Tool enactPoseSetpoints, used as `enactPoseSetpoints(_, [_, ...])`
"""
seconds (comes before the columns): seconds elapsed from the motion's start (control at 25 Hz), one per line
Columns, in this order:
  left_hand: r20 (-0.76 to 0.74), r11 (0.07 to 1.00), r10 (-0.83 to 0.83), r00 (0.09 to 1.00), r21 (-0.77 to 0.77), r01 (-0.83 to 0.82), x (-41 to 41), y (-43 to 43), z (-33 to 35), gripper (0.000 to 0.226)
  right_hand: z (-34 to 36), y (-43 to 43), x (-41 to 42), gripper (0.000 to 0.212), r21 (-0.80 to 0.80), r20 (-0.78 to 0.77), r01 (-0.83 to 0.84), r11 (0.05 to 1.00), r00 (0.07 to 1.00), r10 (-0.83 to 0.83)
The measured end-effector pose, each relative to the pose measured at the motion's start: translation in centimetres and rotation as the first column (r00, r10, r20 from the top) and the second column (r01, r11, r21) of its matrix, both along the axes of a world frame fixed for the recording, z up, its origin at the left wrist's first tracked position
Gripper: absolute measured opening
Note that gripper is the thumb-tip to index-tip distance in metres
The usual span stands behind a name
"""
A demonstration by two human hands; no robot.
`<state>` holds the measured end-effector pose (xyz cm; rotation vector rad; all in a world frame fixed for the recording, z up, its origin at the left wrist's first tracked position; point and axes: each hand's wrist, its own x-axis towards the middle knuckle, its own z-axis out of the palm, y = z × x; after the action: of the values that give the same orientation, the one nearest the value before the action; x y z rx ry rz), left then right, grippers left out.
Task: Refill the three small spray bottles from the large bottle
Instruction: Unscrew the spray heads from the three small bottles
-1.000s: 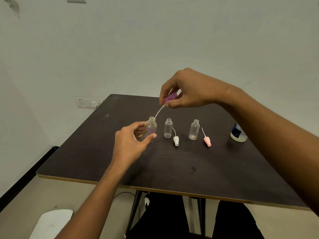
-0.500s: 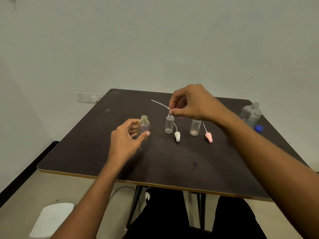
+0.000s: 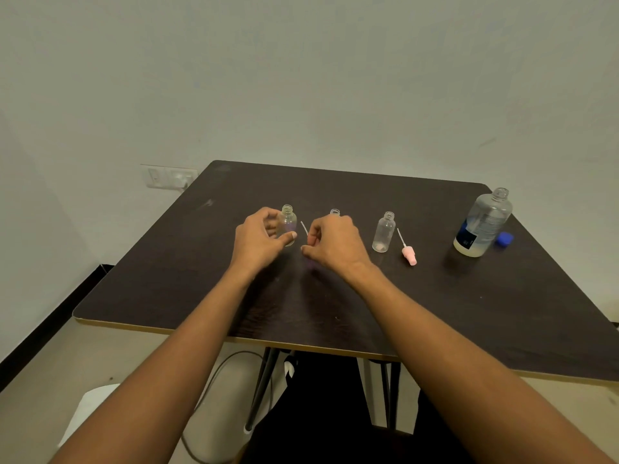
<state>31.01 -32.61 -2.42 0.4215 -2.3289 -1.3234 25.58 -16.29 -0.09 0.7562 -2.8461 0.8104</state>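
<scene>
Large bottle (image 3: 484, 222): dark label, txt too small to read.

Both forearms outstretched, left hand (image 3: 259, 241) curled, right hand (image 3: 335, 244) fingers (image 3: 313, 234) seemingly pinching

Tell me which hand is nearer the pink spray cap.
Right. The right hand, pinching a spray tube, is left of the pink spray cap, beyond one small bottle; the left hand grips the leftmost bottle, farther left.

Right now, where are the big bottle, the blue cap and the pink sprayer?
large bottle (image 3: 485, 222): head view, clear body.
blue cap (image 3: 504, 238): head view, top face.
pink sprayer (image 3: 409, 255): head view, pink nozzle.
</scene>
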Motion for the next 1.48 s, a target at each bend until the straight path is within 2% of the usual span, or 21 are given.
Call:
enactPoseSetpoints(0.2, [0.080, 0.999, -0.033, 0.996, -0.022, 0.035, -1.7, -0.5, -0.7, 0.047, -1.7, -2.2, -0.1, 0.008, 0.032, -0.009, 0.040, 0.999, 0.999, -0.039])
enactPoseSetpoints(0.4, [0.109, 0.997, -0.063, 0.992, -0.035, 0.068, -2.3, -0.8, -1.0, 0.040, -2.1, -3.1, -0.4, 0.014, 0.085, -0.060, 0.078, 0.993, 0.996, -0.073])
enactPoseSetpoints(0.56, [0.111, 0.997, -0.054, 0.992, -0.048, 0.059, -2.5, -0.8, -1.3, 0.044, -2.3, -3.2, -0.3, 0.024, 0.134, -0.113, 0.116, 0.984, 0.988, -0.101])
enactPoseSetpoints(0.88, [0.132, 0.997, -0.051, 0.990, -0.046, 0.058, -2.3, -0.6, -1.1, 0.051, -2.1, -2.8, -0.1, 0.025, 0.117, -0.112, 0.108, 0.987, 0.989, -0.095])
enactPoseSetpoints(1.48, [0.073, 0.997, -0.053, 0.996, -0.051, 0.057, -1.4, -1.4, -1.2, 0.059, -1.8, -1.1, 0.2, 0.027, 0.027, -0.065, 0.073, 0.997, 0.995, -0.071])
